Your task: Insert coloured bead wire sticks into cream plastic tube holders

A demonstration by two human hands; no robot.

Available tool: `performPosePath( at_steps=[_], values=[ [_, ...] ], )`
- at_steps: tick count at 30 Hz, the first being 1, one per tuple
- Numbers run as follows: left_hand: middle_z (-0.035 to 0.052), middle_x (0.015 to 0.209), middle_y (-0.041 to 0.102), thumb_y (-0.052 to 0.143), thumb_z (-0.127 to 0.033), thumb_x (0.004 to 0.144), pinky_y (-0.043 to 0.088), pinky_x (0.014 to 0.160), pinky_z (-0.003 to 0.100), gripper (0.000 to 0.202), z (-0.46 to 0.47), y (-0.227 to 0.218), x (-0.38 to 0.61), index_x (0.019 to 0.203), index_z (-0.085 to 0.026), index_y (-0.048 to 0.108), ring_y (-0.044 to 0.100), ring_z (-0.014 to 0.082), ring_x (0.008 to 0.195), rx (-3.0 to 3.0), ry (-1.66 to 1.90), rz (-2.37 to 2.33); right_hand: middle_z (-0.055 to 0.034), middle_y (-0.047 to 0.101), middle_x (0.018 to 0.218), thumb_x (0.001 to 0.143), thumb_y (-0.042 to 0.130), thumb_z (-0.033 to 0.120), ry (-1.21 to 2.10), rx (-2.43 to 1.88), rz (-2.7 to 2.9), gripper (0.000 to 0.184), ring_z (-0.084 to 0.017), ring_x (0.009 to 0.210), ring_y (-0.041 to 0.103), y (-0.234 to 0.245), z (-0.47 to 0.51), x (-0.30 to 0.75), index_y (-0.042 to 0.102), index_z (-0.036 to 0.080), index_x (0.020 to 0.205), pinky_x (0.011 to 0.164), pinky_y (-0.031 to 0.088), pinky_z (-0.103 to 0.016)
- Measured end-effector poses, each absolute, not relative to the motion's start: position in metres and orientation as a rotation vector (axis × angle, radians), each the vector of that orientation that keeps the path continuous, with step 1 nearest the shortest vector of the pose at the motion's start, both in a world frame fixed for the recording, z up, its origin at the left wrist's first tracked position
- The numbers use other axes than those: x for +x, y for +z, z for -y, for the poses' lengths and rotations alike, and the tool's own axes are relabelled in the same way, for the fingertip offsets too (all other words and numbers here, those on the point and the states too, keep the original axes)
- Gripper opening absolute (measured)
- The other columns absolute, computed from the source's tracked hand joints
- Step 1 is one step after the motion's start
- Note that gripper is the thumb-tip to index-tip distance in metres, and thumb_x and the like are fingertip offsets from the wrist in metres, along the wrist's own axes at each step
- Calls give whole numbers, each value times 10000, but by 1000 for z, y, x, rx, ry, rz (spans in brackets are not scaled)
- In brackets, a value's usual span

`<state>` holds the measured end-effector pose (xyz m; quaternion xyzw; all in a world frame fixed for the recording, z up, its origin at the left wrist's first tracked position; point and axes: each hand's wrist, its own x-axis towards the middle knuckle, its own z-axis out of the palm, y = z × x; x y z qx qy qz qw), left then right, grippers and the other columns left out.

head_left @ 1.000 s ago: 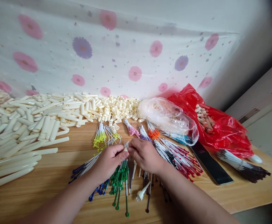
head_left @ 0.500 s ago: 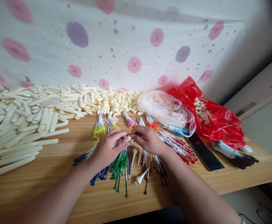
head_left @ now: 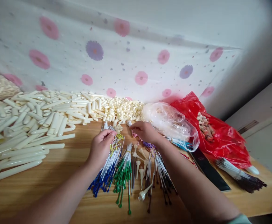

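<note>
My left hand [head_left: 101,144] is closed in a pinch at the top of the blue-tipped white sticks [head_left: 106,174], beside some yellow-tipped sticks [head_left: 119,137]. Whatever its fingertips hold is too small to make out. Over the pink-tipped sticks [head_left: 134,134], my right hand [head_left: 145,131] has its fingers drawn together at their white ends; its grip is partly hidden. Between the forearms lie green-tipped sticks [head_left: 124,171], dark-tipped sticks [head_left: 165,177] and several cream cone-shaped plastic pieces with narrow stems [head_left: 141,177]. Purple-tipped sticks [head_left: 148,145] show under my right wrist.
Cream tubes [head_left: 33,124] pile up at left, with short slotted cream pieces [head_left: 124,109] at the back. To the right are a clear plastic bag [head_left: 166,116], a red bag [head_left: 224,137], a black flat strip [head_left: 210,171] and a bundle of dark-tipped sticks [head_left: 240,175].
My hands have moved apart from the cream piece they were working on together. The left is now by the yellow-tipped sticks, the right over the pink-tipped ones. The camera view has shifted.
</note>
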<state>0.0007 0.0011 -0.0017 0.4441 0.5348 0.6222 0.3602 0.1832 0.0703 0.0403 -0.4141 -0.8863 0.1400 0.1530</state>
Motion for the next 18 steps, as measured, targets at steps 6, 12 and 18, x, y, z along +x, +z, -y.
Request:
performPosePath(
  at_steps=[6,12,18],
  values=[
    [-14,650,594,560,-350,776,382,567,212,201,-5,-4,-11,773,-169,648,514,131,616,1311,1606,-1510,-100,632,1086,782,604,102,291,-1314,2724,252,-213,975,605,22,-119,113,655,167,1020,850,465,-331],
    [4,689,647,505,-346,808,426,605,230,230,-11,-5,-20,766,-170,646,580,152,657,1464,1586,-1653,-61,611,1074,888,542,324,346,-1456,2698,242,-178,951,599,5,-128,93,587,152,1051,843,495,-400],
    [18,780,675,496,-298,821,444,669,241,194,-8,-2,-19,806,-179,648,605,156,729,1592,1518,-1689,-103,675,966,819,534,185,513,-1522,2223,210,-210,872,626,18,-113,128,666,177,982,776,470,-334]
  ],
)
